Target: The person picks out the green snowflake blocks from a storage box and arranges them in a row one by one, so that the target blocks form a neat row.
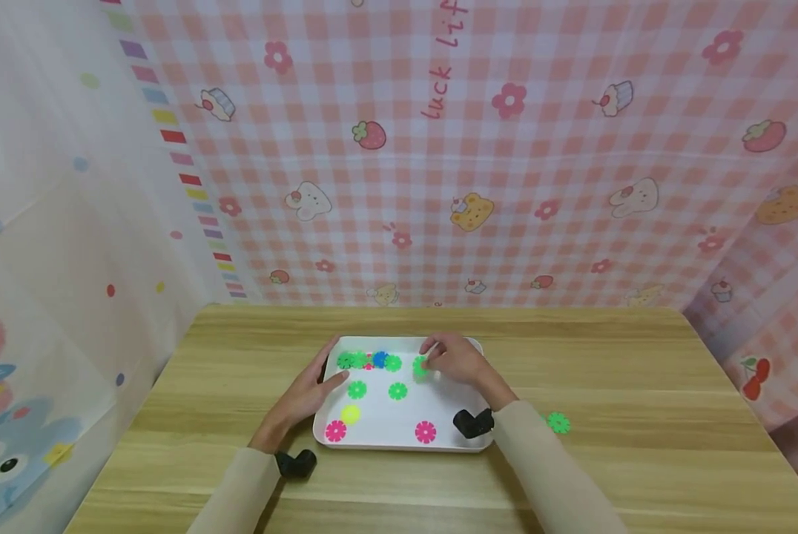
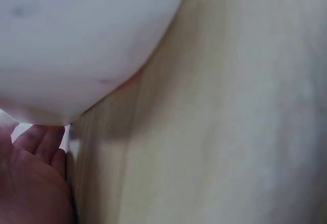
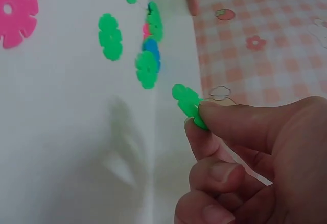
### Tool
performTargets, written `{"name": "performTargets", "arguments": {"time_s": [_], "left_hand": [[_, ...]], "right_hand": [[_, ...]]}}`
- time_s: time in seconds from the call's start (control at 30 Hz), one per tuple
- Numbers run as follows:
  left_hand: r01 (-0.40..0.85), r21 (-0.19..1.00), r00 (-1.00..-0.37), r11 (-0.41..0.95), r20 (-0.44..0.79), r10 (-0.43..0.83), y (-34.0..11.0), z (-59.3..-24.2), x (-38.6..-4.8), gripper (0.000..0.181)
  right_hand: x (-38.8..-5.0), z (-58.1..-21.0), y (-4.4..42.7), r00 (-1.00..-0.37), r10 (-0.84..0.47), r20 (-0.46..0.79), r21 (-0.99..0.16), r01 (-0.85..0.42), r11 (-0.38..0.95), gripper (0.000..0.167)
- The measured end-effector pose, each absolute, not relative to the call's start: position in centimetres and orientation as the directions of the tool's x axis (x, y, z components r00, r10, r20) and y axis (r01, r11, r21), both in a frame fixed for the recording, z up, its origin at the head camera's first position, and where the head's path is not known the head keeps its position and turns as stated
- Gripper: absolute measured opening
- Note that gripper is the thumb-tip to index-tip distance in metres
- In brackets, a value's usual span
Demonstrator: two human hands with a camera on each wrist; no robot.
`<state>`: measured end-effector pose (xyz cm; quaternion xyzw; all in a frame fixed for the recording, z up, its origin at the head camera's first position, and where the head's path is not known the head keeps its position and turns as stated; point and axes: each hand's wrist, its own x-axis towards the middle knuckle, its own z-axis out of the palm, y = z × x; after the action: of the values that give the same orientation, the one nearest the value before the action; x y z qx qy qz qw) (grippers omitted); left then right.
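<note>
I count seven green discs [image 1: 397,387], three pink discs [image 1: 426,427], one blue disc [image 1: 380,359], one yellow disc [image 1: 351,414] and one tray [image 1: 386,426]. From the tray's middle, the discs at ten o'clock overlap, so I can't be sure of the green count there.

The head view looks forward and down from the near side; the left wrist's sits close by the tray's [image 1: 386,423] left edge; the right wrist's, close too, faces left, sharing the far-left discs [image 1: 393,363] with the head's.

"luck lif", red lettering [image 1: 438,90], checked cloth [image 1: 399,174]
</note>
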<state>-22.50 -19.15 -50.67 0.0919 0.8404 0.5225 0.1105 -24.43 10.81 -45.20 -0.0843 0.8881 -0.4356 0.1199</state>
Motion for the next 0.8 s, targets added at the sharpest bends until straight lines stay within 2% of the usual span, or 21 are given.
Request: {"name": "performTargets", "arguments": {"time_s": [0.27, 0.57, 0.8], "left_hand": [[0.045, 0.902, -0.959, 0.43, -0.082, 0.271, -19.2, -50.9, -22.5, 0.071], [0.034, 0.902, -0.959, 0.431, -0.092, 0.269, -19.3, -50.8, -22.4, 0.072], [0.043, 0.902, -0.958, 0.43, -0.085, 0.275, -19.2, -50.9, -22.4, 0.072]], "right_hand": [[-23.5, -43.5, 14.0, -0.962, -0.247, -0.113, -0.822, -0.049, 0.568, 0.011], [-21.9, -42.0, 18.8, -0.971, -0.223, -0.088, -0.883, -0.028, 0.468, 0.019], [-20.0, -41.8, 23.0, -0.979, -0.189, -0.079, -0.876, -0.022, 0.481, 0.024]]}}
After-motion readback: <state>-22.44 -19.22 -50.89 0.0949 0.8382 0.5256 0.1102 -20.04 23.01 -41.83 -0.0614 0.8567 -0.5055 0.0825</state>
